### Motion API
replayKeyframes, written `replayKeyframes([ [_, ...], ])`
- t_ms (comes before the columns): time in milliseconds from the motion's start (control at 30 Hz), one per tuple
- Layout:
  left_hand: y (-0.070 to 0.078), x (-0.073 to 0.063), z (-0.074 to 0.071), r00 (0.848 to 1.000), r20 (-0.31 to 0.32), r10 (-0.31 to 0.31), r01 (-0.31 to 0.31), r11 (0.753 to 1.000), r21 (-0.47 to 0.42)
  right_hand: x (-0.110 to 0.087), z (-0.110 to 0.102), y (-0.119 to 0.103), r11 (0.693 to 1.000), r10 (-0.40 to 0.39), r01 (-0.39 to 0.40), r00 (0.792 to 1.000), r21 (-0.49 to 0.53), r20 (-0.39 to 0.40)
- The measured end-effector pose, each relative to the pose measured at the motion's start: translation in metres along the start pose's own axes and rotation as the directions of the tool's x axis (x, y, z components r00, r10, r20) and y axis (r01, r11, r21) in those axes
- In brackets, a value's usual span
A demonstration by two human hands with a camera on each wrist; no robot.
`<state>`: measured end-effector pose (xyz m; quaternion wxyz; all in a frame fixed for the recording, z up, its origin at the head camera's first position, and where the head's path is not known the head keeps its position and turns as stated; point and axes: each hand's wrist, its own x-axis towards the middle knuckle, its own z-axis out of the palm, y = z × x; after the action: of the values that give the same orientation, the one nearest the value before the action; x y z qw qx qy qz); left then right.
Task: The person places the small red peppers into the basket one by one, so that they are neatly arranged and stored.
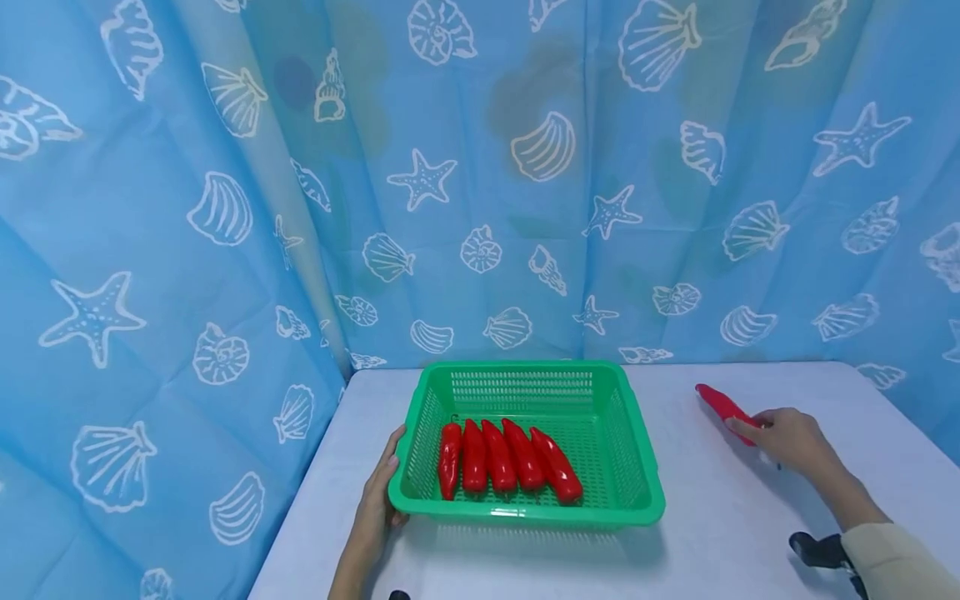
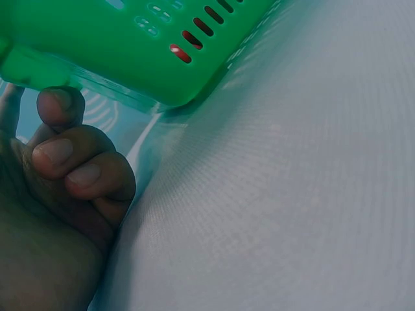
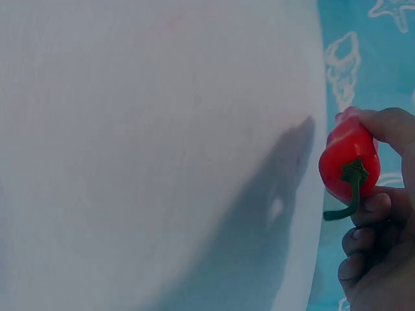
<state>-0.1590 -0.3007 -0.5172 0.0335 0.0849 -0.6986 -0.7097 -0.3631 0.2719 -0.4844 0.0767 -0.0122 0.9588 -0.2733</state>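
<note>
A green plastic basket [image 1: 525, 515] with slotted walls stands on the table, several red peppers [image 1: 500, 456] lying side by side in its left and middle part. My left hand [image 1: 377, 492] grips the basket's left rim near the front corner; in the left wrist view its fingers [image 2: 83, 152] curl below the green rim. To the right of the basket, my right hand [image 1: 787, 437] pinches one more red pepper [image 1: 722, 404] between thumb and fingers. That pepper's green stem [image 3: 355, 188] faces the right wrist camera, and its shadow falls on the tabletop, so it is held above the surface.
A white cloth covers the table [image 1: 697, 533]. Behind it and along the left hangs a blue curtain [image 1: 480, 208] printed with white shells and starfish. A black strap mount [image 1: 821, 552] sits at the right wrist.
</note>
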Motion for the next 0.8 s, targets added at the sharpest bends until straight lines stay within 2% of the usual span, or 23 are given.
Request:
replayKeyframes([
  [200,0.001,0.001,0.002,1.000,-0.016,0.000,0.000,1.000,0.005,-0.010,0.003,-0.011,0.998,-0.010,0.010,1.000,0.055,0.000],
  [367,0.001,0.001,0.003,1.000,-0.004,0.000,0.000,1.000,0.012,-0.024,0.009,-0.016,0.996,0.014,-0.013,1.000,0.087,-0.017],
  [500,0.001,-0.001,0.002,1.000,-0.010,0.014,-0.014,0.999,0.029,-0.036,0.014,-0.024,0.994,0.000,0.004,1.000,0.109,-0.030],
  [800,0.001,-0.002,0.003,1.000,-0.008,0.001,-0.001,1.000,0.028,-0.060,0.009,-0.046,0.988,-0.013,0.019,0.999,0.153,-0.045],
])
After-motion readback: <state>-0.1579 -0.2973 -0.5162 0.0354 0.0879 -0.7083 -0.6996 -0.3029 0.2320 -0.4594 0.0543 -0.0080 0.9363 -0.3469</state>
